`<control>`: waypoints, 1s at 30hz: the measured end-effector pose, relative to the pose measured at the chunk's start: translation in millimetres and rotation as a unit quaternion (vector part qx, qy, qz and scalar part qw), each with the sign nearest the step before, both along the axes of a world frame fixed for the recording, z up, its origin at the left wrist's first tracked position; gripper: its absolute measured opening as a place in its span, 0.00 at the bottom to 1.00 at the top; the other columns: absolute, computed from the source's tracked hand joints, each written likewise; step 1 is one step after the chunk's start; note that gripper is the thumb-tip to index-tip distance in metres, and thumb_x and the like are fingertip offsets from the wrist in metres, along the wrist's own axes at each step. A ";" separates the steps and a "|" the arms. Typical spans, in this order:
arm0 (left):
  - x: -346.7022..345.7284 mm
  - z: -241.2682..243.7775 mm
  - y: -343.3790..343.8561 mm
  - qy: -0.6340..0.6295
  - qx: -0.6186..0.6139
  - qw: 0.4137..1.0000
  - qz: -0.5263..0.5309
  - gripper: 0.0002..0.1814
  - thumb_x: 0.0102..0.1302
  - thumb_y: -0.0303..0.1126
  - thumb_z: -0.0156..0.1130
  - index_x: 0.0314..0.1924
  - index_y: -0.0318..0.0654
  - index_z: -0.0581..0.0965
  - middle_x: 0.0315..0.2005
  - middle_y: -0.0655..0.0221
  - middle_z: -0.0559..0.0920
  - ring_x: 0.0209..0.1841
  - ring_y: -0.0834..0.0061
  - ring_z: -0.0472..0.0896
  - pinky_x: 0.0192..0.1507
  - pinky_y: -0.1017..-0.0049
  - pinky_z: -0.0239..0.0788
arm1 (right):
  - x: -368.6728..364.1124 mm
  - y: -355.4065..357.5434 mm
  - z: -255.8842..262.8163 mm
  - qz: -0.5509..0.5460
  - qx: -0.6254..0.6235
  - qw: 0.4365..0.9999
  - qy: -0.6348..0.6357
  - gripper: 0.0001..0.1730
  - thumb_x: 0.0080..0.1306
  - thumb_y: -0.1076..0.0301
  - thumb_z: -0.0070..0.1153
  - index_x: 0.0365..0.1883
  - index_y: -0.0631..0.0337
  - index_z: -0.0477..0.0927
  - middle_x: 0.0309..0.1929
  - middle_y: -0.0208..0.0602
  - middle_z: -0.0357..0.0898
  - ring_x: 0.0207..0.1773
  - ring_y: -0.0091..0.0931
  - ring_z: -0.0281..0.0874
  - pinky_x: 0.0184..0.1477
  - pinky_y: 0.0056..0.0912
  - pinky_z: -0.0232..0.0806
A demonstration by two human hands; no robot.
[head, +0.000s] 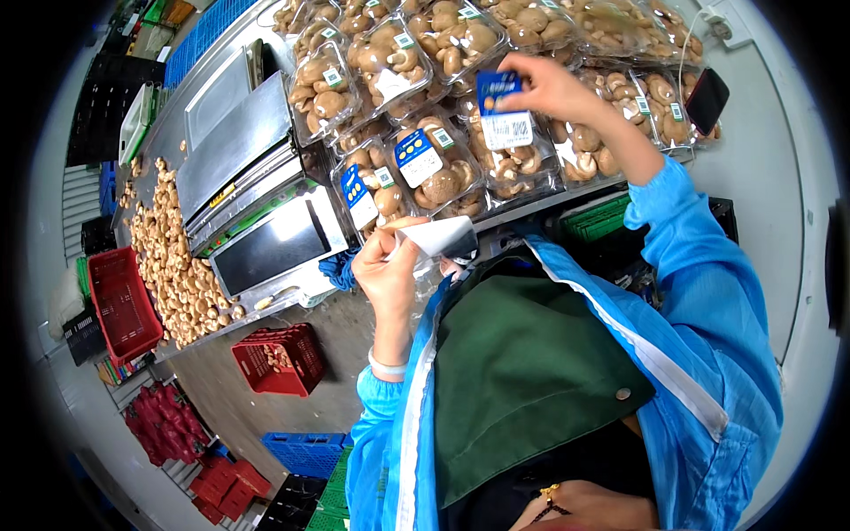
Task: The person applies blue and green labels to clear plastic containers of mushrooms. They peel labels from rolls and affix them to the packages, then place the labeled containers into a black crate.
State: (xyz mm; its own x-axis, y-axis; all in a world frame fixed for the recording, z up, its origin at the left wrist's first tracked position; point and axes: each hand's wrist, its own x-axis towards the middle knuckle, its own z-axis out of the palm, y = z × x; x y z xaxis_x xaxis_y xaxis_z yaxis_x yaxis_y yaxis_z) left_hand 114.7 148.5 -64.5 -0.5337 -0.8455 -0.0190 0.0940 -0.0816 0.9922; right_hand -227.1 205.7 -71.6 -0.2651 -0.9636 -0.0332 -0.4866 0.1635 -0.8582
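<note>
Between the fingers of my right hand (554,89) is a blue-and-white printed label (506,131), over a clear plastic pack of mushrooms (514,166). I cannot tell whether the label touches its lid. My left hand (392,265) pinches a curled white strip of paper (438,235) near the table's front edge. Just beyond that hand, a mushroom pack (388,199) bears a blue-and-white label, and so does the mushroom pack beside it (441,186). More packs, with small green-and-white stickers, are stacked behind, among them a mushroom pack (325,99) at the left.
A wrapping machine (265,219) stands left of the packs. Loose mushrooms (179,265) are heaped on the metal table past it, near a red crate (126,305). Another red crate (279,358) sits on the floor. A phone (707,99) leans by the right-hand packs, with a cable nearby.
</note>
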 end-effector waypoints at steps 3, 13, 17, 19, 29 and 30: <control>-14.8 21.1 6.0 -0.043 0.025 0.999 -0.020 0.15 0.57 0.15 0.61 0.20 0.38 0.65 0.35 0.60 0.83 0.38 0.76 0.80 0.40 0.78 0.72 | 2.6 -5.1 -20.7 0.065 0.122 0.986 0.089 0.26 0.53 0.62 0.70 0.48 0.58 0.75 0.40 0.36 0.80 0.44 0.30 0.79 0.47 0.35 0.70; -39.7 28.2 8.7 -0.095 -0.100 0.989 -0.055 0.08 0.61 0.14 0.57 0.39 0.31 0.77 0.37 0.67 0.81 0.40 0.79 0.78 0.43 0.81 0.70 | 29.2 22.6 -23.5 0.102 -0.014 0.936 0.336 0.26 0.55 0.59 0.68 0.52 0.56 0.80 0.60 0.36 0.73 0.61 0.36 0.68 0.63 0.41 0.62; -62.2 41.4 10.0 -0.096 0.031 0.994 -0.029 0.09 0.66 0.16 0.54 0.44 0.33 0.76 0.37 0.69 0.82 0.37 0.83 0.78 0.39 0.82 0.70 | 67.2 33.8 43.8 0.148 -0.020 0.979 -0.140 0.24 0.59 0.60 0.66 0.51 0.61 0.78 0.49 0.40 0.79 0.49 0.35 0.78 0.51 0.32 0.69; -73.5 32.3 11.7 -0.083 -0.061 0.994 -0.045 0.07 0.65 0.16 0.54 0.41 0.32 0.77 0.33 0.72 0.81 0.34 0.85 0.78 0.36 0.83 0.69 | 85.6 47.9 43.9 0.137 -0.046 0.983 -0.111 0.21 0.61 0.55 0.64 0.46 0.60 0.80 0.39 0.44 0.82 0.37 0.35 0.81 0.40 0.32 0.70; -93.3 12.3 14.9 -0.106 -0.172 0.976 -0.081 0.22 0.58 0.20 0.68 0.16 0.34 0.63 0.32 0.63 0.84 0.27 0.85 0.72 0.27 0.80 0.62 | -5.4 91.9 72.2 -0.188 -0.113 0.974 -0.058 0.13 0.61 0.70 0.64 0.43 0.61 0.81 0.38 0.32 0.84 0.40 0.20 0.81 0.44 0.24 0.74; -93.7 6.9 15.3 -0.071 -0.108 0.990 -0.057 0.21 0.57 0.19 0.68 0.17 0.34 0.63 0.36 0.57 0.85 0.30 0.84 0.75 0.31 0.81 0.66 | -31.6 94.6 67.3 -0.164 -0.149 0.971 -0.083 0.15 0.62 0.70 0.63 0.47 0.60 0.78 0.41 0.32 0.83 0.42 0.20 0.80 0.44 0.22 0.73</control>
State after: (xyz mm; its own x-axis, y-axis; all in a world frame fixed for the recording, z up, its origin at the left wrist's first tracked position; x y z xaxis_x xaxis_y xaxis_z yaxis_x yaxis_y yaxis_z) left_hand 21.0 163.8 -57.6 -0.6314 -0.7719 0.0737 -0.0444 0.1309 0.9904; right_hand -258.8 300.4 -4.3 -0.5749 -0.8011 0.1662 -0.3004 0.0177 -0.9537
